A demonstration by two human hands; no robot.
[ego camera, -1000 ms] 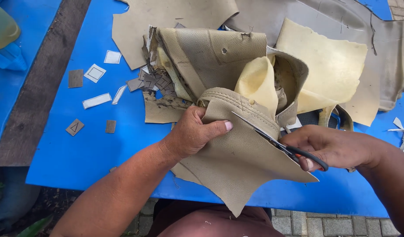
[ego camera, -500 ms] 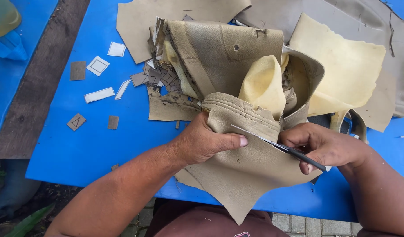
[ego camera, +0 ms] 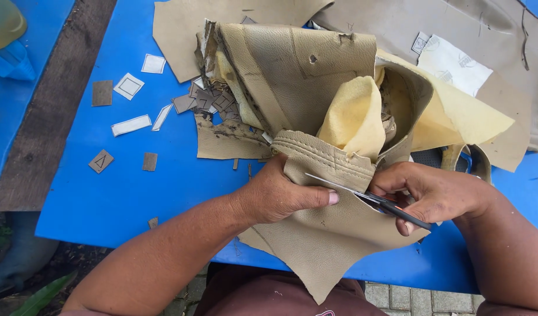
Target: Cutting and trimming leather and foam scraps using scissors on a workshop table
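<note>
Since the earlier frame both hands have slid a little toward six o'clock along the tan leather piece (ego camera: pixel 333 246), and the scissors (ego camera: pixel 368 198) now lie flatter, blades pointing toward nine o'clock; the left hand (ego camera: pixel 280 196) is curled shut over the leather's folded, stitched edge, thumb stretched out toward three o'clock and pressing the sheet just below the blades; the right hand (ego camera: pixel 433 190) is closed around the scissors' dark handles, fingers bent through and over them, with the blades a little apart across the leather between the two hands; the leather hangs past the near edge of the blue table (ego camera: pixel 134 193) at six o'clock, its point over the person's lap; at twelve o'clock from the hands a yellow foam lining (ego camera: pixel 357 117) stands up out of a heap of folded tan covers (ego camera: pixel 298 70), touching the piece being cut; at ten o'clock small card scraps (ego camera: pixel 128 88), some white-faced and some brown, lie scattered on the table well apart from the hands; at two o'clock a white paper sheet (ego camera: pixel 456 64) rests on more spread leather.
</note>
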